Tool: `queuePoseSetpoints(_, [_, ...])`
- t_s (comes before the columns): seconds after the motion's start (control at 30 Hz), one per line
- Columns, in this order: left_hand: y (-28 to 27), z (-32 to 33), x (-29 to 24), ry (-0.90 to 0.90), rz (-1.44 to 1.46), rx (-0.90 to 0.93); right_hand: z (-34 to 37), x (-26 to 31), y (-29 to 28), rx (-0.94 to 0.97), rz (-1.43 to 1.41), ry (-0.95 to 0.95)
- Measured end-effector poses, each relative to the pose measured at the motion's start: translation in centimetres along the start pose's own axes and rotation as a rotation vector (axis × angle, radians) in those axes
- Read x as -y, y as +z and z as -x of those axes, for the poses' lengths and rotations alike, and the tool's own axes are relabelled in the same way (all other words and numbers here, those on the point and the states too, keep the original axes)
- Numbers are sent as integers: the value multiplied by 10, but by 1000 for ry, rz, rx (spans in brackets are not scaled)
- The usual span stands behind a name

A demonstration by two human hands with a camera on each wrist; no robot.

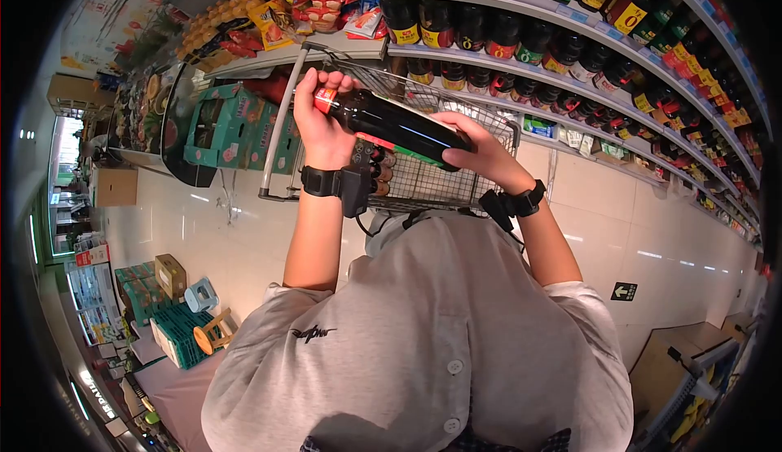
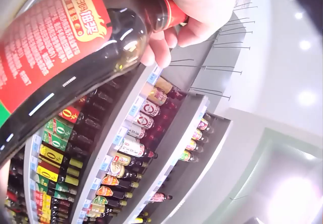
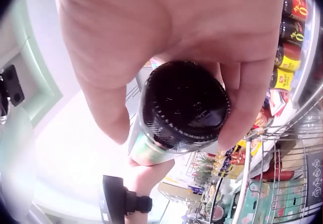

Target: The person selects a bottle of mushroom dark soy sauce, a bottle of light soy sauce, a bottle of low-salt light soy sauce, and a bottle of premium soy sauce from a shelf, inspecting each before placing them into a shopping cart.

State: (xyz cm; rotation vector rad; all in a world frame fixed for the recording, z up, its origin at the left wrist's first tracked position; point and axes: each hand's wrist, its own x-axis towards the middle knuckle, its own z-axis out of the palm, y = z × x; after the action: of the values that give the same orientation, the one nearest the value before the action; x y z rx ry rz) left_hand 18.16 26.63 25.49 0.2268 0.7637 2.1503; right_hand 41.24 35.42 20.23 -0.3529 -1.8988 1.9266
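A dark glass sauce bottle [image 1: 399, 125] with a red cap lies aslant between both hands, over the shopping cart. My left hand [image 1: 324, 130] grips it by the neck, fingers curled round just below the cap. At the other end, my right hand [image 1: 494, 157] holds the base between thumb and fingers. The left wrist view shows a red back label [image 2: 45, 52] with yellow and white print and a green edge. In the right wrist view the round, ridged bottle bottom [image 3: 184, 103] faces the camera, thumb and fingers on either side.
The cart's wire basket [image 1: 481, 114] stands just ahead, with its handle [image 1: 273, 147] at the left. Shelves of sauce bottles [image 1: 562, 59] curve along the front and right. Snack bags [image 1: 314, 4] and green cartons [image 1: 232, 130] are to the left, beyond the cart.
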Motion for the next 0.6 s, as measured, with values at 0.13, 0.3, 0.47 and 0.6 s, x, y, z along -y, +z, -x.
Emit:
queuePoseSetpoints(0.13, [1, -5, -1, 14, -32, -52, -1, 2, 2, -22, 89, -53])
queuePoseSetpoints(0.3, [-6, -3, -5, 1, -110, 115, 5, -3, -5, 24, -112, 34])
queuePoseSetpoints(0.47, [-18, -3, -1, -31, 107, 173, 8, 0, -4, 139, -363, 244])
queuePoseSetpoints(0.6, [-16, -8, -1, -62, 22, 8, 6, 2, 1, 54, -132, 283])
